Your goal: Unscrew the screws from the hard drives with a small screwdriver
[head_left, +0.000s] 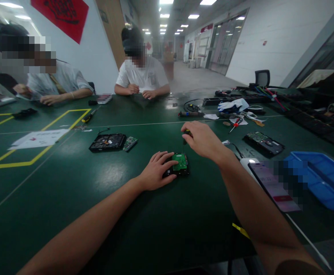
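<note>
1. Presses on the hard drive point(183, 170) with the left hand point(158, 171), fingers spread apart across its left side; could slide over the smooth table point(112, 214) under uneven pressure.
2. Grips the screwdriver point(187, 132) with the right hand point(202, 139), fingers curled closed around the handle, just beyond the left fingertips; cannot tell the exact contact at the tip.
3. Could skid across the green board point(180, 160), just beside the left fingers, through a tilted shaft or poor seating.
4. Could jab the left fingers after such a slip, being so near.
5. Could nudge the phone point(270, 183), well right of the left fingers, through a swinging right forearm.
</note>
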Motion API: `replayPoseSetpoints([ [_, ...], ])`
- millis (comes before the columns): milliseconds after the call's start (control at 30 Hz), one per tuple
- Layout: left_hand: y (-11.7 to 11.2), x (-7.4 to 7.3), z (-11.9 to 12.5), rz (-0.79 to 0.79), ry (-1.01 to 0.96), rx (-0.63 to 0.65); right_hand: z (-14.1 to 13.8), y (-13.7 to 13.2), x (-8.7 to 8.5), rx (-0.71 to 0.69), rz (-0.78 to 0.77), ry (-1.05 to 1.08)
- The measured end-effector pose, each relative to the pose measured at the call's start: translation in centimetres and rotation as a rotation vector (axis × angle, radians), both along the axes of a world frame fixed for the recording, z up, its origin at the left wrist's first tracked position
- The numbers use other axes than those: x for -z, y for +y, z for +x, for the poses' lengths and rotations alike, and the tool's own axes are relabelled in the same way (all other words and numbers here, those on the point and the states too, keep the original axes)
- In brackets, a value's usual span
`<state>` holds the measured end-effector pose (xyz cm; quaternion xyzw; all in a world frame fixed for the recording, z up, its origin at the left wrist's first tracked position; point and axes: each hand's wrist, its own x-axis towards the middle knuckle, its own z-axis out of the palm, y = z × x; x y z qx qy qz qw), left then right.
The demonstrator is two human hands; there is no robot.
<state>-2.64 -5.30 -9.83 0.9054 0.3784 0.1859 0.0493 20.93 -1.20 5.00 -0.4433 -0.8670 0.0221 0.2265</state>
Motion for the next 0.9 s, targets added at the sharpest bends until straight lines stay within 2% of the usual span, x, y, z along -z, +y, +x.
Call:
replayPoseSetpoints([
  [233,-0.04,0.0,0.04,-0.005,-0.017,0.002,-0.17,0.23,0.03,0.016,-0.003,0.007],
  [467,0.07,0.12,-0.03,-0.001,-0.024,0.006,0.14,0.48,0.28,-0.027,0.016,0.013],
  [767,0.02,0.07,0.05,0.016,-0.023,0.002,0.24,-0.01,-0.18,0.101,0.025,-0.047],
  [900,-0.03,0.07,0.06,0.017,-0.041,0.004,0.32,0.3,-0.06,0.012,0.017,-0.009],
])
